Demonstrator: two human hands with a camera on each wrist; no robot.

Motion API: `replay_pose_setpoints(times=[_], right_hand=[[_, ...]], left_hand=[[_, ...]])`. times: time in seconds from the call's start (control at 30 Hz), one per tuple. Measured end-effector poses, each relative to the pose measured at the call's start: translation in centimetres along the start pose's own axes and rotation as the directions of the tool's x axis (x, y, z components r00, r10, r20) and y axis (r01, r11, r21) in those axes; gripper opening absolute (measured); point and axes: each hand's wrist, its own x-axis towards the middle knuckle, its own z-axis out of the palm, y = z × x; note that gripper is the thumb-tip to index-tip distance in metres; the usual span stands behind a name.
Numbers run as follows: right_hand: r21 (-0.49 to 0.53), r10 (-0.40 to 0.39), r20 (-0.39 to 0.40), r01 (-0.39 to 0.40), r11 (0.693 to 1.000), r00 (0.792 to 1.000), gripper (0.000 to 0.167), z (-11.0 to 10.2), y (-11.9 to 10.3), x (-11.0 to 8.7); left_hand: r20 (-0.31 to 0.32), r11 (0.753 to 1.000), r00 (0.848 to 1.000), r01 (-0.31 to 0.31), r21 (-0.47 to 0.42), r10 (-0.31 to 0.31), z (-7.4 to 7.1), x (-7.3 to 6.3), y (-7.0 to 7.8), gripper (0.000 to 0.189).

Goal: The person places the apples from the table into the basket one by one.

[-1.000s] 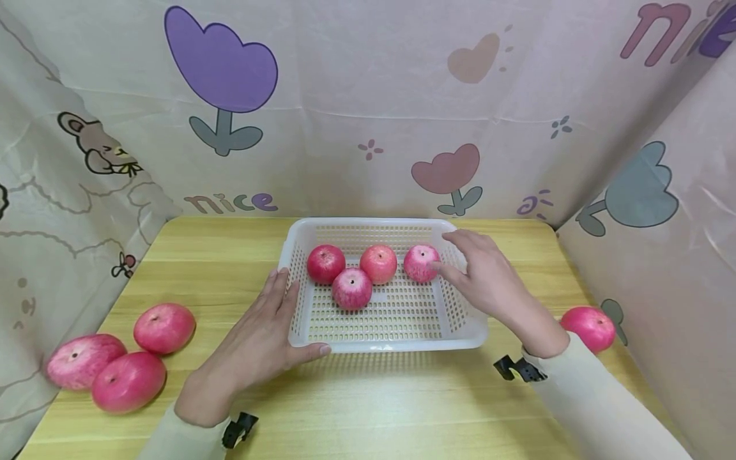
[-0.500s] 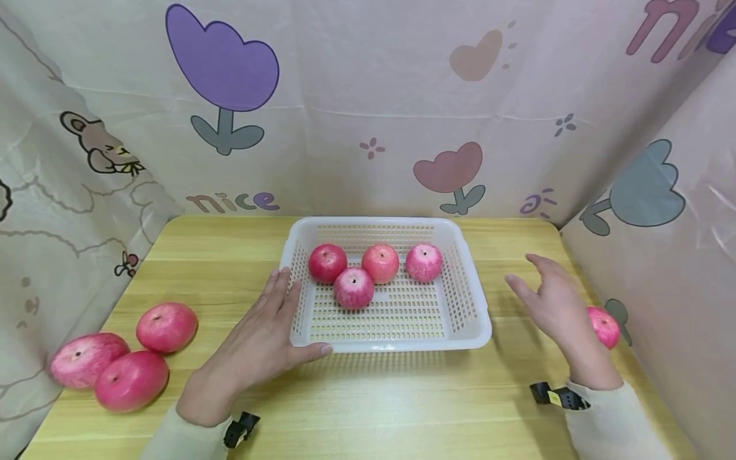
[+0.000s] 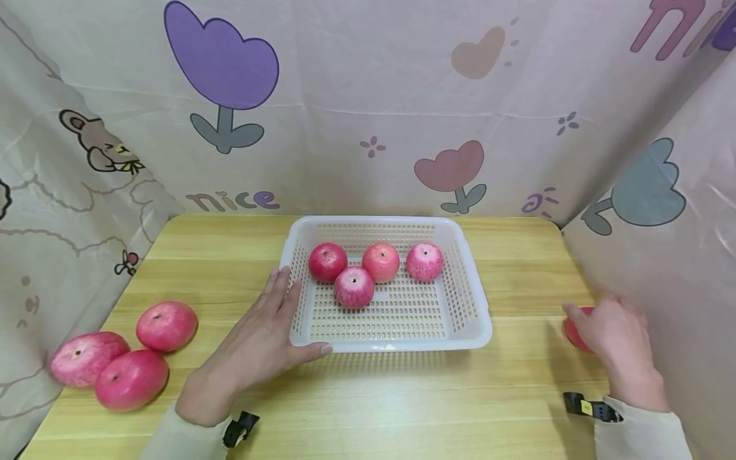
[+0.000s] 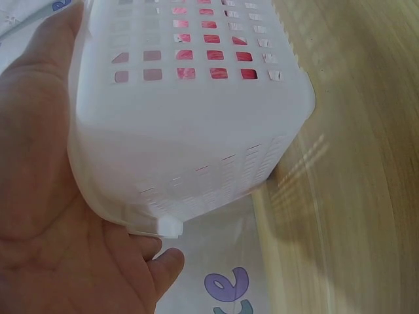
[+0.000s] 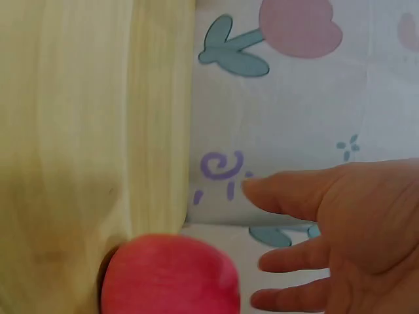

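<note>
My left hand rests at the near left corner of a white perforated plastic basket, its thumb along the front rim and straight fingers on the left rim. Inside sit a dark red apple, a lighter pink apple and several in all, one apart at the right. Over at the right edge, my right hand hovers above a red apple and partly hides it. The right wrist view has this apple below the spread thumb and fingers, with a gap between.
On the table's left lie three more apples, an upper one, a streaked one and a front one. A printed cloth encloses the back and sides of the wooden table.
My right hand has left the apple at the basket's right side and moved right and down to the apple at the table's right edge. My left hand has stayed on the basket.
</note>
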Motion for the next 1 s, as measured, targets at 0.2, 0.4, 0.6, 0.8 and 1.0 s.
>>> replay_pose_setpoints(times=[0.2, 0.4, 0.6, 0.8, 1.0], right_hand=[[-0.031, 0.083, 0.105, -0.08, 0.996, 0.991, 0.078, 0.3, 0.7, 0.4], [-0.03, 0.101, 0.117, -0.098, 0.995, 0.988, 0.076, 0.7, 0.8, 0.6], [-0.027, 0.046, 0.075, -0.044, 0.999, 0.996, 0.079, 1.4, 0.7, 0.7], [-0.008, 0.025, 0.069, -0.025, 1.0, 0.997, 0.078, 1.8, 0.2, 1.3], [0.015, 0.031, 0.097, -0.032, 0.999, 0.995, 0.08, 1.9, -0.6, 2.1]], left_hand=[[-0.016, 1.0, 1.0, -0.012, 0.002, 0.012, -0.1, -0.2, 0.1, 0.135], [-0.012, 1.0, 1.0, -0.008, 0.001, 0.008, -0.1, -0.2, 0.1, 0.133], [-0.008, 1.0, 1.0, -0.009, 0.0, 0.009, -0.2, -0.2, 0.2, 0.134], [-0.006, 1.0, 1.0, -0.006, 0.0, 0.006, -0.2, -0.2, 0.1, 0.135], [0.0, 1.0, 1.0, -0.001, -0.009, 0.001, -0.2, -0.2, 0.1, 0.135]])
